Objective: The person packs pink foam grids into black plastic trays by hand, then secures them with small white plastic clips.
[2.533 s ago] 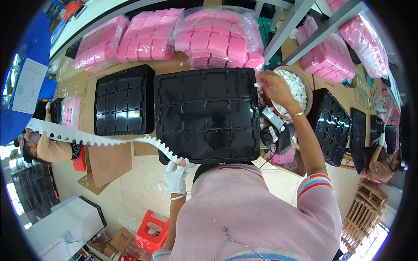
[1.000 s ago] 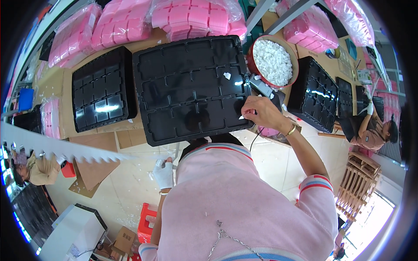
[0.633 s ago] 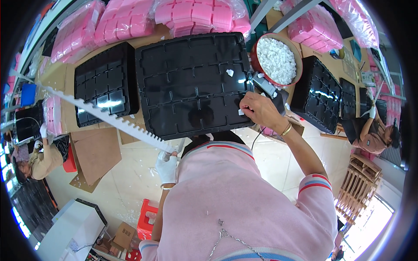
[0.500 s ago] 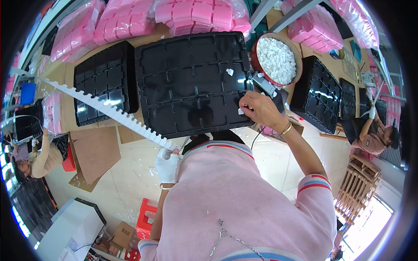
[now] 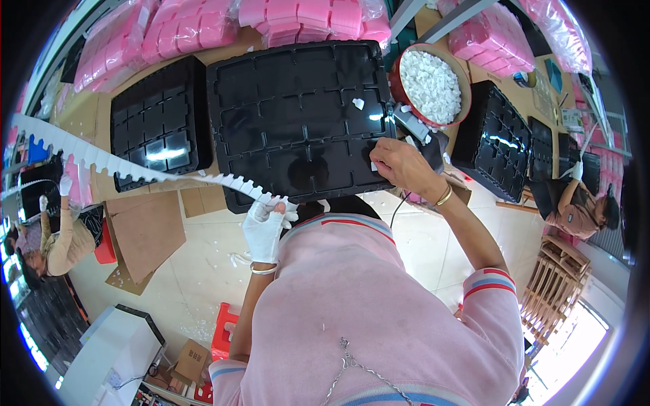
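Observation:
My left hand [image 5: 263, 227], in a white glove with bare fingertips showing, grips one end of a long white notched foam strip [image 5: 122, 165]. The strip bows off to the far left, its teeth on the lower side. A large black compartmented plastic tray [image 5: 284, 111] lies in front of me. Over its right front corner is my bare right hand [image 5: 407, 166], thumb and fingers pinched at a small white foam piece [image 5: 374, 166]. Another white scrap [image 5: 358, 103] rests on the tray, apart from the hand.
A red-rimmed bowl [image 5: 430, 84] of white pieces stands right of the tray, by a grey device [image 5: 411, 123]. Black trays [image 5: 159, 122] flank both sides. Wrapped pink foam blocks [image 5: 189, 30] line the back. Cardboard [image 5: 145, 233] and a red stool [image 5: 223, 331] are on the floor. Co-workers work at both sides.
My left hand has risen with the strip, which now bends and reaches farther left. My right hand stays pinched at the tray's corner with little movement.

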A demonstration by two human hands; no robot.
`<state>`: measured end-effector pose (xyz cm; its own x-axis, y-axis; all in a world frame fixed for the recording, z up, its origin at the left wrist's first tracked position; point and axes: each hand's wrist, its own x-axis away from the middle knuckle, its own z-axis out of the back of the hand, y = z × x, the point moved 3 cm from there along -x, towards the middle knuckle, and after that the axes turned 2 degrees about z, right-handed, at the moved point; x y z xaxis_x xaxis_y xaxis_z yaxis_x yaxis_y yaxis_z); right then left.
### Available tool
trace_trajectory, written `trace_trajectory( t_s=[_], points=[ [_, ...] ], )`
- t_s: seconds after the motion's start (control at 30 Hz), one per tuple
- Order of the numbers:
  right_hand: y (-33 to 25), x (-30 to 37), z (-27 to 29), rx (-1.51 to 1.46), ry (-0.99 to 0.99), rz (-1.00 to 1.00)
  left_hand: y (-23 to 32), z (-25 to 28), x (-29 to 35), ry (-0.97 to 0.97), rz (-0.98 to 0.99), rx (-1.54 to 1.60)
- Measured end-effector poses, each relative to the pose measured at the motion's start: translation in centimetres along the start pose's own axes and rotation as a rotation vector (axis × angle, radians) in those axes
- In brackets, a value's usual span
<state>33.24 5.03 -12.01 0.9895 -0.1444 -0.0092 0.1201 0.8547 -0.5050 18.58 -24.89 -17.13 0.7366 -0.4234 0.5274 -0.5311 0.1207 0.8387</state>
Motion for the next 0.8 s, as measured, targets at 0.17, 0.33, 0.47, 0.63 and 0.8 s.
trace_trajectory(
  t_s=[0.17,0.33,0.47,0.63,0.8],
  points=[
    [0.3,-0.2,0.4,-0.011,-0.017,-0.044,-0.2,0.1,-0.2,0.008,-0.011,-0.029],
    [-0.6,0.8,0.1,0.008,-0.07,0.03,0.9,-0.4,0.1,-0.031,0.034,-0.089],
    [1.0,1.1,2.7,-0.233,0.044,-0.109,0.6,0.1,0.4,-0.002,0.028,-0.109],
    [13.7,3.3,4.9,0.053,0.395,-0.365,1.7,0.2,0.9,0.004,0.0,-0.095],
    [17.7,3.9,4.0,0.37,0.535,-0.575,3.4,-0.9,1.2,-0.016,0.025,-0.04]
  ],
)
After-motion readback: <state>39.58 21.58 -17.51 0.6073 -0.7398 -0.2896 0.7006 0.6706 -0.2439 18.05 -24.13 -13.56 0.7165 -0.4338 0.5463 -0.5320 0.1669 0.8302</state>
